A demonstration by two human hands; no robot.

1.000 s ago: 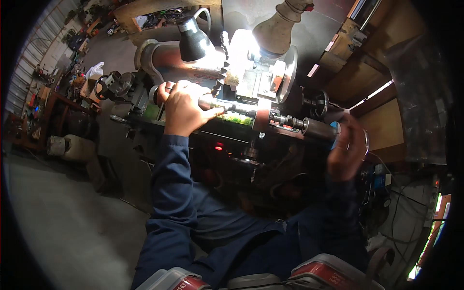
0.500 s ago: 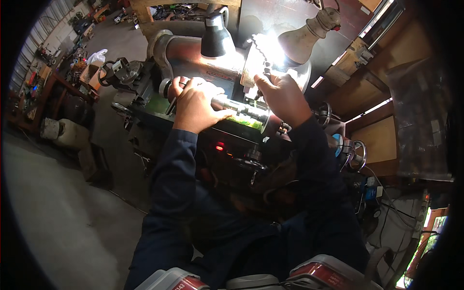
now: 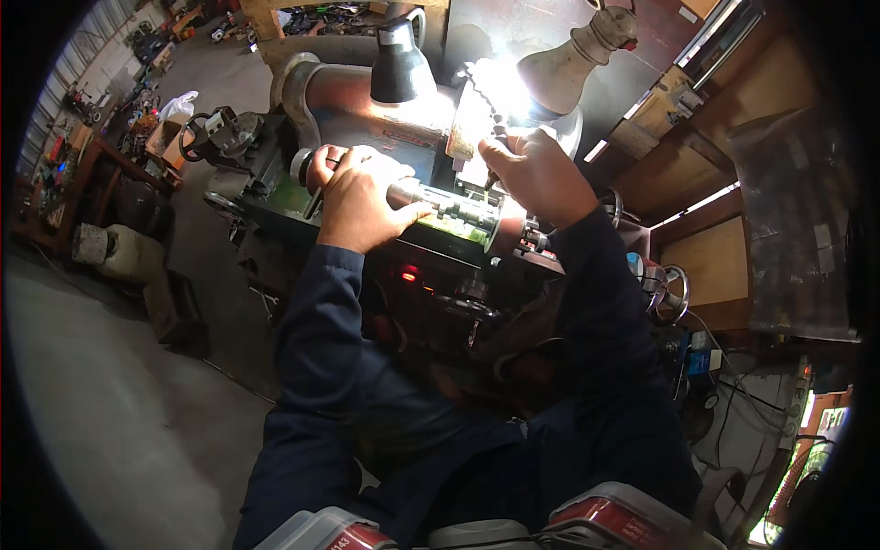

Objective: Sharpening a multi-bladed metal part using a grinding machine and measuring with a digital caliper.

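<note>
On the lathe point(image 3: 275, 183), my left hand point(image 3: 362, 197) is gripping the metal cylinder point(image 3: 440, 203), while my right hand point(image 3: 536, 174) is closing around a small tool under the lamp point(image 3: 401, 64).

The left hand point(image 3: 359, 200) lies over a grey metal lathe spindle point(image 3: 431, 200). At three o'clock from it, the right hand point(image 3: 539, 174) pinches a slim tool beneath a black-shaded lamp point(image 3: 401, 64).
</note>
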